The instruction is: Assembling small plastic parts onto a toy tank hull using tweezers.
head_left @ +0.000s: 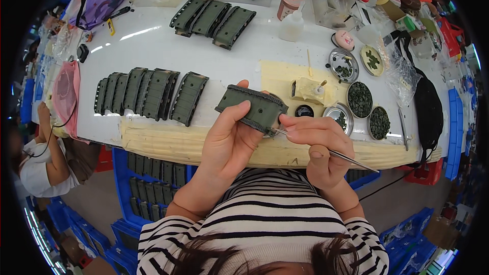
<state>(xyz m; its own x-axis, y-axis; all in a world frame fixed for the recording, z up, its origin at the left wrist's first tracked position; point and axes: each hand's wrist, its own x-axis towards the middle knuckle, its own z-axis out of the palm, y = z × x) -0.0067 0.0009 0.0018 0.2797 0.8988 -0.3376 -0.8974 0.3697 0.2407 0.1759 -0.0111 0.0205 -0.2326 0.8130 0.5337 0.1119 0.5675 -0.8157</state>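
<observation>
In my left hand (229, 140) is a dark green, ribbed rectangular piece (252, 106), held tilted above the table's near edge, thumb on its face. My right hand (323, 145) pinches slim silver tweezers (351, 159), their points at the piece's lower right end. A tan cover wraps one right fingertip. Whether the points grip anything is too small to tell. Similar green pieces stand in a row (137, 91) to the left, and several more (214, 20) lie farther back. Close to my right hand are round tins of small dark green parts (359, 100) and a small black round pot (304, 111).
A tape-wrapped block (315, 90) sits on yellow paper behind my right hand. Farther back stand a white bottle (291, 26) and a pink tin (290, 5). More tweezers (403, 128) lie at right. Below the table is a blue crate (122, 183) of green pieces. Another person (48, 158) sits at left.
</observation>
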